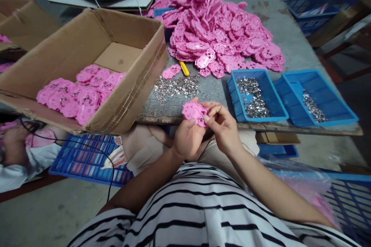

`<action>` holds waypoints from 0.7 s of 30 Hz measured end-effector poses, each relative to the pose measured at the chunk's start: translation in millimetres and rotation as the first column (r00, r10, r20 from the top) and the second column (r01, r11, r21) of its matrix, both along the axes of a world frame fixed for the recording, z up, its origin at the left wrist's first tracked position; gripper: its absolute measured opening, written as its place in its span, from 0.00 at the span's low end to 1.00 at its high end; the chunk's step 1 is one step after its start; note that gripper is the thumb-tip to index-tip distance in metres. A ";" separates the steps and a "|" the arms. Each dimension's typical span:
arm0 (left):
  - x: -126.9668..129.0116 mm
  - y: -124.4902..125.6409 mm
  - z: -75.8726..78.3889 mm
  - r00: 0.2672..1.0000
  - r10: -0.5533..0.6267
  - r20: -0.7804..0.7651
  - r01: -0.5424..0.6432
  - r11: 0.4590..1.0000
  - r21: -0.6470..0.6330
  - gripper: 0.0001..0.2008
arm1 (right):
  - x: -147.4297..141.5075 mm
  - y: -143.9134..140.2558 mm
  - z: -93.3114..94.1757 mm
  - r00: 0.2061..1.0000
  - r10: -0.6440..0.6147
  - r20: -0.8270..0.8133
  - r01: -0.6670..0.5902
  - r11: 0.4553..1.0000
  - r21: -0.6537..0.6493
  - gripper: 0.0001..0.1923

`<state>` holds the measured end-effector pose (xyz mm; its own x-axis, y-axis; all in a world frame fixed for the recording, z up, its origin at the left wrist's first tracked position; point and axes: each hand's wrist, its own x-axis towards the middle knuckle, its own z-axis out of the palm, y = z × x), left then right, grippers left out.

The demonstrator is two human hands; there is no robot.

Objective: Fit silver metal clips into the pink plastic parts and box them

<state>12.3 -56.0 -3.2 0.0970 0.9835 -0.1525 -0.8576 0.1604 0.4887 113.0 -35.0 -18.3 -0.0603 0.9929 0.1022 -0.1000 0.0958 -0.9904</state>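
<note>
The flat pink moulded plastic piece is being held just in front of the near edge of the grey tabletop, above the person's lap. Its long axis is running roughly left to right, dipping slightly toward the right, with its broad face turned up toward the camera. It is lying between the two hands: the left hand is gripping it from below and behind, thumb pressing on the lower edge, while the right hand is pinching its right end with fingertips closed on it. The piece is glossy, rounded and lobed in outline, with raised relief and small holes on its face.

Beyond it, a loose scatter of small silvery metal bits is lying on the tabletop, and a blue plastic tray of the same metal bits is sitting just right of the hands.
</note>
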 end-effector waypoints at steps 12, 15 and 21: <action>-11.4 -1.2 6.7 0.991 -0.102 0.081 0.106 0.993 -0.048 0.25 | 103.3 85.4 38.3 -0.094 0.173 0.980 0.163 0.974 -0.156 0.09; -11.9 -1.1 7.9 0.989 -0.141 0.039 0.143 0.988 -0.049 0.26 | 100.9 83.4 32.7 -0.148 0.224 0.963 0.192 0.962 -0.195 0.11; -13.4 -0.4 6.8 0.987 -0.150 -0.062 0.148 0.989 -0.030 0.30 | 99.1 80.3 31.8 -0.234 0.219 0.947 0.196 0.965 -0.174 0.15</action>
<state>-1.1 -56.4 3.5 0.2314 0.9545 -0.1881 -0.7904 0.2972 0.5356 212.2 45.3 13.5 0.1117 0.9598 -0.2577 0.9853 -0.0731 0.1546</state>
